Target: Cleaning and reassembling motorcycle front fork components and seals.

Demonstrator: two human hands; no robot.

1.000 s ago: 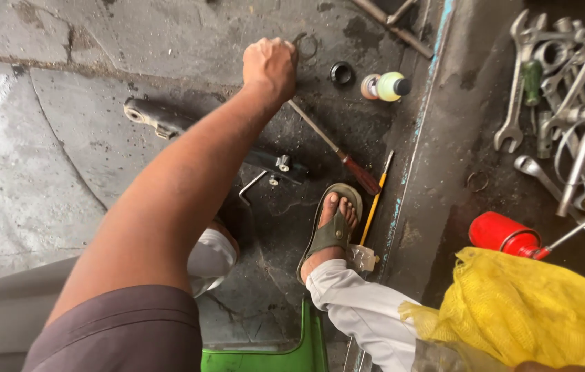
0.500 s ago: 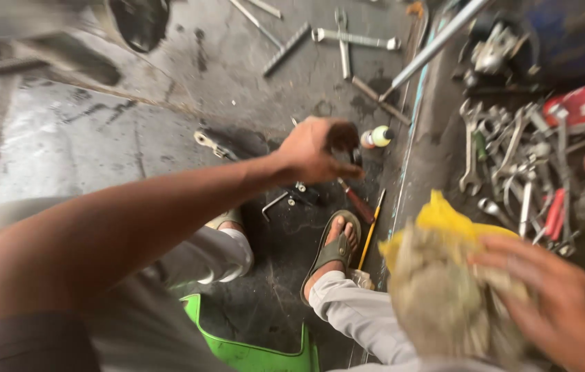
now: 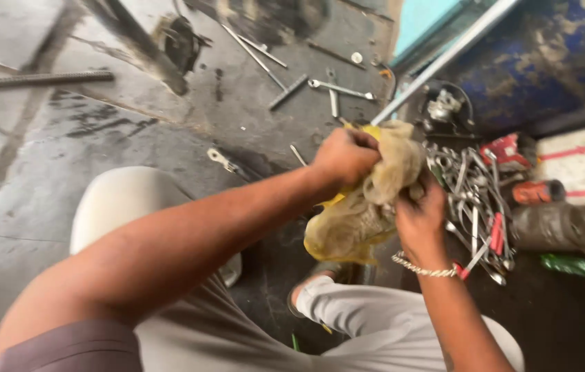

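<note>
A dirty yellow rag (image 3: 358, 213) is bunched up between both of my hands above my knees. My left hand (image 3: 344, 155) grips its upper left part with closed fingers. My right hand (image 3: 420, 213), with a silver bracelet at the wrist, clasps the rag from the right and underneath. A loose fold of the cloth hangs down below the hands. My light grey trouser legs (image 3: 368, 317) are under them.
A pile of wrenches and other hand tools (image 3: 475, 200) lies on the floor right of my hands. More spanners and rods (image 3: 333, 89) are scattered on the oily concrete ahead. A red can (image 3: 537, 191) and a green bottle (image 3: 571, 264) lie at the right.
My left hand has left the floor by the screwdriver and come across to the rag. Both hands now hold it together, and the view has tipped up and to the right.
</note>
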